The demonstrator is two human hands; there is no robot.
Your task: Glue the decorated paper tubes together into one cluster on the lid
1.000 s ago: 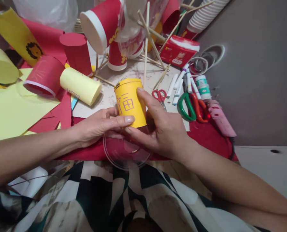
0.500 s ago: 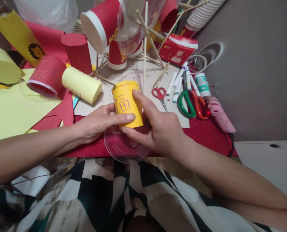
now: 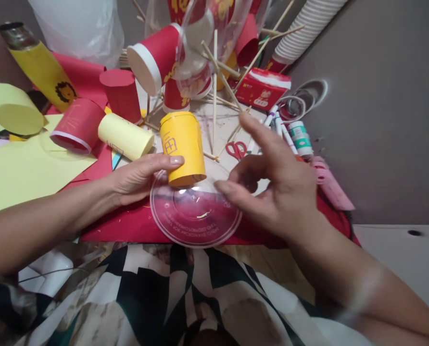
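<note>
My left hand [image 3: 138, 175] grips a yellow paper-wrapped cup [image 3: 182, 146] with a character drawn on its side; the cup stands upside down on a clear round plastic lid [image 3: 195, 216] at the near table edge. My right hand [image 3: 275, 180] hovers just right of the cup, fingers spread and apart from it, holding nothing. It is slightly blurred by motion.
Behind the cup lie a pale yellow paper roll [image 3: 125, 136], red cups [image 3: 78, 126], wooden sticks [image 3: 214, 91], small red scissors [image 3: 236, 150], markers [image 3: 276, 122], a glue bottle [image 3: 300, 137] and a red tissue pack [image 3: 263, 89]. Yellow paper [image 3: 23, 163] covers the left. A stack of white cups [image 3: 306, 24] leans at back right.
My right hand has let go of the yellow cup and pulled back to the right with fingers opened. The left hand keeps the cup, tilted slightly left, and more of the clear lid shows.
</note>
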